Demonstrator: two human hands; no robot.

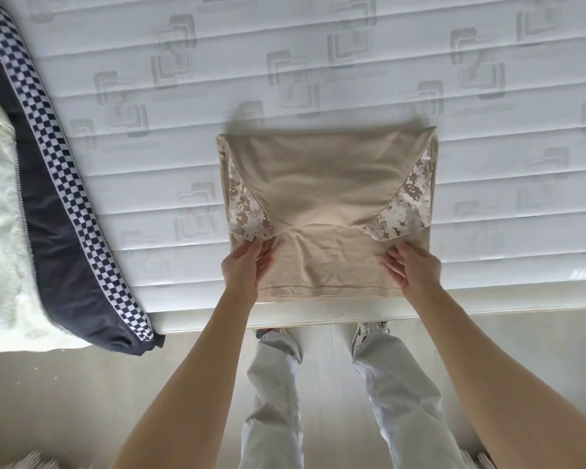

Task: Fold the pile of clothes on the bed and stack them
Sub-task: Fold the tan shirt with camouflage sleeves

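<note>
We see left hand (247,265) and right hand (411,267) each pinching near edge of folded tan shirt (325,184) on mattress (352,79).

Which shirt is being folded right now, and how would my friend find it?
Start at the big white mattress and look to its near edge. There lies a tan shirt folded into a square, with the left hand and right hand on it. Its speckled camouflage sleeves set it apart from the dark checkered garment farther left.
</note>
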